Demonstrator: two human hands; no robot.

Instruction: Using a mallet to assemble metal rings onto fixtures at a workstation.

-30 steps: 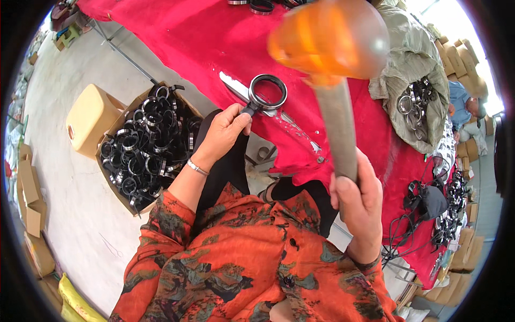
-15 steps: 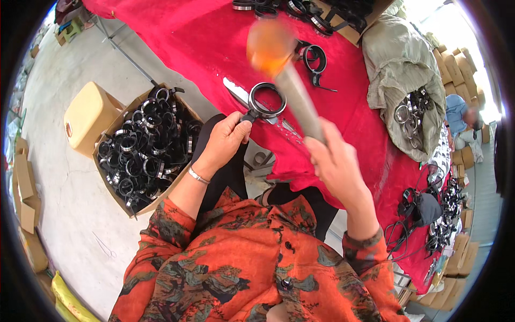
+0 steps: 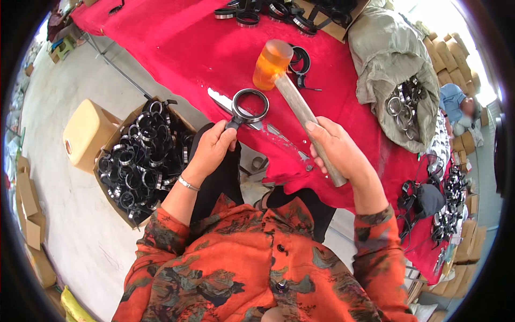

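Observation:
My left hand (image 3: 213, 147) pinches the short stem of a black ring-shaped part (image 3: 248, 118) between thumb and fingers. That ring lies tilted over the table's near edge, above bare pale strips in the red cloth (image 3: 177, 51). In my right hand (image 3: 341, 150) is a mallet (image 3: 273, 63) with an amber, see-through head and a wooden handle. Its head hangs above the cloth, up and to the right of the ring, apart from it. Beyond the mallet head lies another black ring part (image 3: 301, 63) with a thin lever.
To my left, a cardboard box (image 3: 185, 126) full of black ring parts stands near a beige plastic stool (image 3: 86, 134). A grey-green sack (image 3: 383, 53) holding more rings is at the right. Black straps and a dark pouch (image 3: 429, 201) lie nearer. Several rings (image 3: 248, 19) sit at the far edge.
The mallet was blurred with motion and is now sharp, its head slightly lower in the picture. My left hand and the ring appear a little lower and further left; the whole view has shifted slightly.

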